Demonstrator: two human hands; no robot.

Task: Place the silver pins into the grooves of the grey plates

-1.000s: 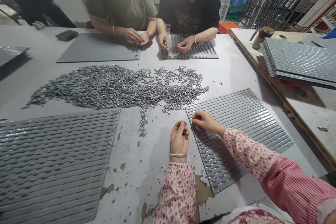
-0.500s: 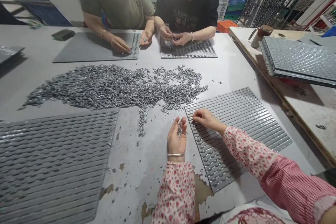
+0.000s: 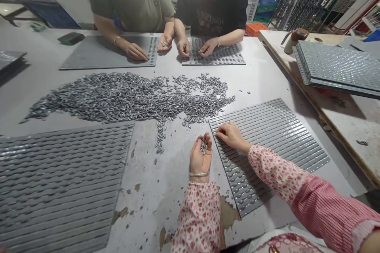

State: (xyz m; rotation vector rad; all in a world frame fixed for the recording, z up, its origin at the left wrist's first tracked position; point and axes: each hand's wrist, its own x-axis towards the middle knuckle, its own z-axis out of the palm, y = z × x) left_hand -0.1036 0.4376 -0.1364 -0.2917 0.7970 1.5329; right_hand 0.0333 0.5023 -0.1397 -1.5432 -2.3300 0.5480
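My left hand (image 3: 201,156) is palm up with its fingers curled around several small grey oval pieces (image 3: 203,146), just left of a grey ridged board (image 3: 276,134). My right hand (image 3: 231,135) is over the left edge of that board, its fingertips pinched together and pointing down at a groove; whatever they hold is too small to make out. Rows of oval bumps show on the near left part of the board. Beyond my hands lies a wide pile of the same grey pieces (image 3: 127,99) on the white table (image 3: 160,213).
Another grey board (image 3: 65,182) lies at the near left. Across the table, two people have their hands over two boards (image 3: 97,53) (image 3: 228,55). A green block (image 3: 71,38) is at the back left. Stacked boards (image 3: 341,67) and a brown-lidded jug (image 3: 295,41) stand at the right.
My right hand has shifted slightly left and down along the board's edge. My left hand has barely moved. The hands of the person in black have moved apart and down to their board.
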